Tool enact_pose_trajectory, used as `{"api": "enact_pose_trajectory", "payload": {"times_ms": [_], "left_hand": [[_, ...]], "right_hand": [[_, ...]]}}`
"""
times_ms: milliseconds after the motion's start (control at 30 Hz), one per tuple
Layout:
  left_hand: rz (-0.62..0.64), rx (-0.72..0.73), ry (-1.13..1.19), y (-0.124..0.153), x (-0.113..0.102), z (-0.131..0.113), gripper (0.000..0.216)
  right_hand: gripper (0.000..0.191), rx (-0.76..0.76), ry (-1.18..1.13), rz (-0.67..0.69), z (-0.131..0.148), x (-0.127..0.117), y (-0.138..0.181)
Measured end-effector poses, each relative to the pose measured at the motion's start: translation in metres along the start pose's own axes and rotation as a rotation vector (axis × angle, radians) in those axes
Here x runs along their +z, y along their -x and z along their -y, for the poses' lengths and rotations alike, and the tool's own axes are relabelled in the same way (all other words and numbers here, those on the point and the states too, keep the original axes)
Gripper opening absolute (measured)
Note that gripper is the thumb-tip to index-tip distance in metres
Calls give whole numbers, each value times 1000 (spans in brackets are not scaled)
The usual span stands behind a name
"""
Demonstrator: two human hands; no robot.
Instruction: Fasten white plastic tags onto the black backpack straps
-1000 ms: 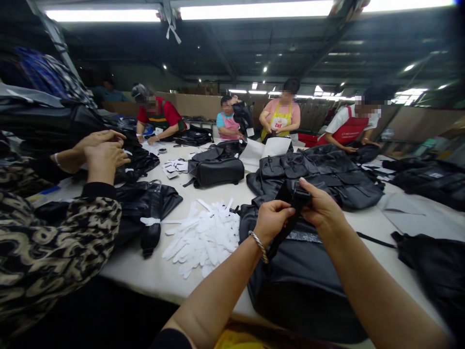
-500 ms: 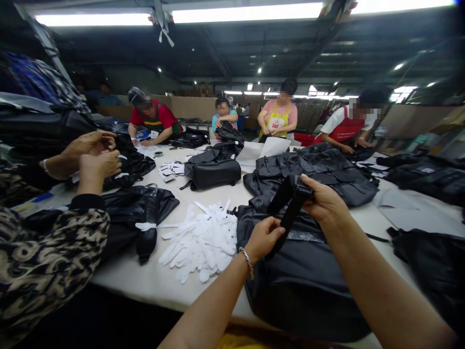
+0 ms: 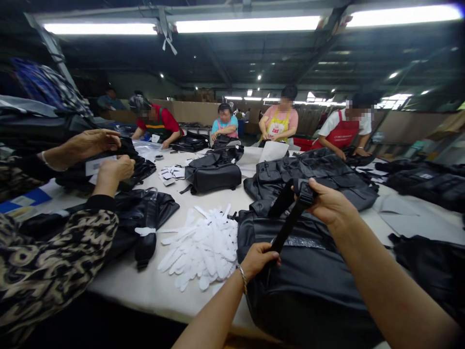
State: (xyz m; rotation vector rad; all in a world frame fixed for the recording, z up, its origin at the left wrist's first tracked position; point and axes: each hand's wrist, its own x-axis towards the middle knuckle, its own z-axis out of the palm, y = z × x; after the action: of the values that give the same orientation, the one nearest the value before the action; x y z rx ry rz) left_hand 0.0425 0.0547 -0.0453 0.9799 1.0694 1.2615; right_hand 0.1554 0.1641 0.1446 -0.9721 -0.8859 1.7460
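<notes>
In the lower middle of the frame the left hand (image 3: 259, 257) is closed around the low end of a black strap (image 3: 290, 224). The right hand (image 3: 329, 203), higher and more to the right, is closed on its top end. The strap runs straight between them, above a black bag (image 3: 308, 291) lying on the desk (image 3: 145, 286). The strap looks light, flat and soft (woven, I think), so it should bend easily. Its two ends seem the good places to hold. Just left of the bag lies a pile of white paper pieces (image 3: 203, 247).
</notes>
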Motion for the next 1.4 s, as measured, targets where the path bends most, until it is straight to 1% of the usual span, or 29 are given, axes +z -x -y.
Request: {"api": "enact_pose_trajectory", "payload": {"times_ms": [33, 100, 200, 233, 300, 367, 467, 533, 667, 800, 867, 933, 1000, 1067, 1133, 1233, 1333, 1400], "left_hand": [[-35, 2, -18, -1, -2, 3, 22], [-116, 8, -51, -6, -7, 7, 18], [-205, -3, -72, -14, -12, 12, 16], [-223, -15, -71, -16, -12, 14, 17], [-245, -49, -71, -20, -11, 19, 19], [-253, -82, -83, -24, -9, 24, 19], [-234, -112, -121, -30, -4, 28, 18], [-209, -113, -147, -34, -2, 27, 18], [-186, -79, -209, -36, -3, 23, 16], [-240, -39, -335, -26, -10, 19, 12], [-299, -12, -418, -14, -11, 14, 12], [-392, 22, -494, 6, -9, 6, 22], [-504, 80, -588, 30, 1, -3, 26], [-552, 131, -678, 56, 14, -10, 21], [-508, 143, -709, 78, 28, -16, 20], [-366, 43, -566, 94, 42, -19, 29], [-244, -126, -260, 87, 48, -16, 34], [-225, -196, -122, 76, 49, -13, 34]], "right_hand": [[20, 29, 19, -12, -4, 0, 12], [16, 68, 59, -21, -22, -4, 41], [10, 140, 94, -58, -67, -22, 91], [11, 179, 92, -64, -83, -31, 106], [22, 252, 71, -65, -113, -52, 131], [30, 300, 53, -54, -136, -70, 146], [32, 312, 48, -64, -154, -88, 155], [31, 315, 48, -67, -158, -92, 157], [32, 313, 95, -28, -165, -86, 157], [34, 203, 310, -32, -176, -86, 154], [37, 141, 410, -63, -181, -91, 151], [43, 115, 447, -94, -186, -98, 149], [48, 142, 434, -88, -188, -104, 147], [48, 194, 413, -88, -188, -108, 146], [43, 242, 394, -83, -183, -108, 145], [34, 295, 324, -65, -171, -104, 145], [32, 342, 262, -61, -162, -97, 143], [36, 345, 273, -30, -164, -93, 141]]}}
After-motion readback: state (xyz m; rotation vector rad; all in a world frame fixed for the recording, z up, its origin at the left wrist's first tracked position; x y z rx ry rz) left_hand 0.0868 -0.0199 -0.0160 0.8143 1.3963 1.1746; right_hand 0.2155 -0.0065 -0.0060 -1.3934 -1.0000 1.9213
